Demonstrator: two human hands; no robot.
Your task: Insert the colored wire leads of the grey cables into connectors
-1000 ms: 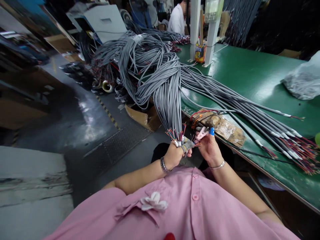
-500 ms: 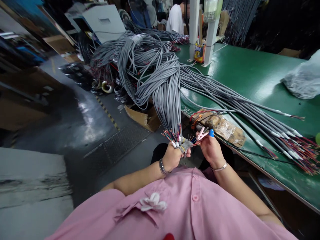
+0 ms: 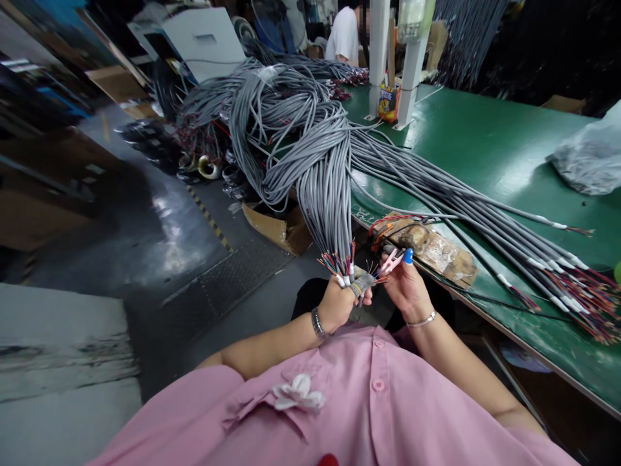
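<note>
Cables sheathed in gray spill over the near edge of a green table and drop to a worker's left hand, which is closed around their ends. Colored wires fan out above the fist, with white bands just below them. A gray finger cover with yellow trim shows on the same hand.

Just beside it, the right hand pinches a pink clip-like tool between thumb and fingers, the grip narrow. A blue cover caps the thumb. Fine wire ends from the left fist reach toward the right fingertips; whether they touch cannot be told. The 2 hands are close together, just off the table's near edge, in front of a pink shirt. Each wrist wears 1 metal band.

Near the right hand, a brown block in shiny wrapping lies along the near edge. Behind it, a second bundle of gray cable stretches toward the table's right end, finishing in reddish wires. A plastic bag sits farther back on that side. Toward the far edge, an orange packet stands beside white posts; beyond is 1 person in white.
</note>
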